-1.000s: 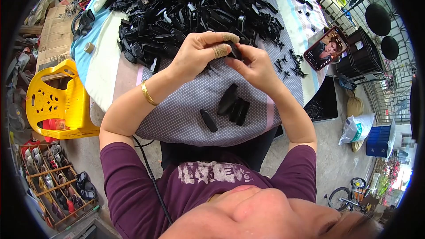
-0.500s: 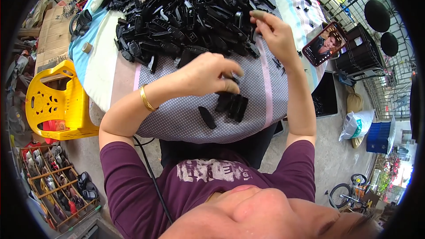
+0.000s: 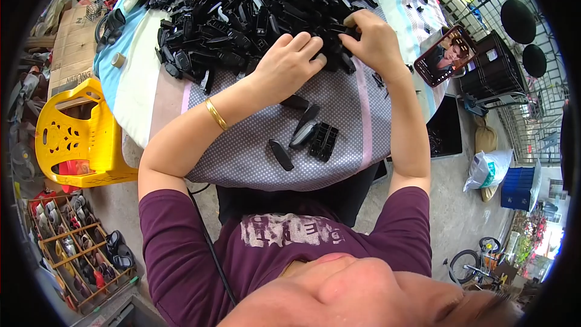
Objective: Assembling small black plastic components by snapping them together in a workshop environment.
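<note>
A big heap of small black plastic parts (image 3: pixel 224 42) covers the far half of the round table. At the heap's near edge is my left hand (image 3: pixel 289 66), a gold bangle on its wrist. Its fingers are curled, and whatever they hold is hidden. My right hand (image 3: pixel 375 42) is at the heap's right edge, thumb and forefinger bent around a black plastic part; its outline merges with the heap. Closer to me lie several separate pieces: a ribbed black block (image 3: pixel 324 142), a glossy dark oval piece (image 3: pixel 302 135) and a slim black piece (image 3: pixel 281 155).
A patterned cloth (image 3: pixel 242 160) covers the table. A phone (image 3: pixel 445 56) showing a video stands at the right edge; a tape roll (image 3: pixel 118 60) lies at the left. A yellow chair (image 3: pixel 91 139) and a shoe rack (image 3: pixel 78 254) stand left. A dark cable (image 3: pixel 209 242) hangs beside my left arm.
My left hand has moved away from the loose pieces, up to the heap. My right hand has shifted slightly down, its fingers now at the parts. The pieces near me lie differently.
</note>
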Motion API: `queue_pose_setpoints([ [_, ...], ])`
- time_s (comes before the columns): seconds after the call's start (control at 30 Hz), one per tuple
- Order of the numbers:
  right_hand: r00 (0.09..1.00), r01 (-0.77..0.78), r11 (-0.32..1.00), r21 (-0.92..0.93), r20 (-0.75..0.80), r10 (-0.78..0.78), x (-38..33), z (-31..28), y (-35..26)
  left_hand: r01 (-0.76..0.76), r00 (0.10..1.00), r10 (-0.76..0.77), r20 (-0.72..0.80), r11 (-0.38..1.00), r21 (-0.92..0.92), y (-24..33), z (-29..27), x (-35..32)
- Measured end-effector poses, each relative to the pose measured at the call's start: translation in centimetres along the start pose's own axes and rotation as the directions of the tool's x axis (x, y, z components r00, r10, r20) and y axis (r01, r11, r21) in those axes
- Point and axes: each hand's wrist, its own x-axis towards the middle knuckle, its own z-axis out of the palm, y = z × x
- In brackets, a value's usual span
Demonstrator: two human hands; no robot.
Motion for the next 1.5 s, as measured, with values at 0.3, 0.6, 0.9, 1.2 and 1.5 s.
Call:
queue_pose_setpoints([
  [0.3, 0.945, -0.228, 0.71, 0.666, -0.026, 0.327, -0.1, 0.1, -1.6, 0.171, 0.984, -0.173, 0.051, 0.985, 0.032, 0.6, 0.0, 0.3],
  [0.6, 0.952, -0.274, 0.318, 0.907, 0.209, 0.224, -0.9, 0.1, -4.7, 0.206, 0.748, -0.659, 0.084, 0.11, -0.972, -2.9, -1.0, -0.7],
  [0.9, 0.953, -0.277, 0.501, 0.82, 0.169, 0.252, -1.4, 0.4, -6.1, 0.236, 0.764, -0.542, 0.35, -0.27, -0.934, -3.6, -1.1, -1.3],
  [1.2, 0.964, -0.009, 0.826, 0.564, -0.214, 0.156, -1.6, 1.0, -7.2, 0.037, 0.706, -0.612, 0.356, -0.471, -0.881, -0.4, -2.1, -0.3],
  [1.5, 0.943, -0.33, 0.585, 0.741, 0.241, 0.227, -1.7, 1.1, -6.9, 0.134, 0.807, -0.556, 0.201, -0.16, -0.978, -1.6, -3.0, -0.7],
])
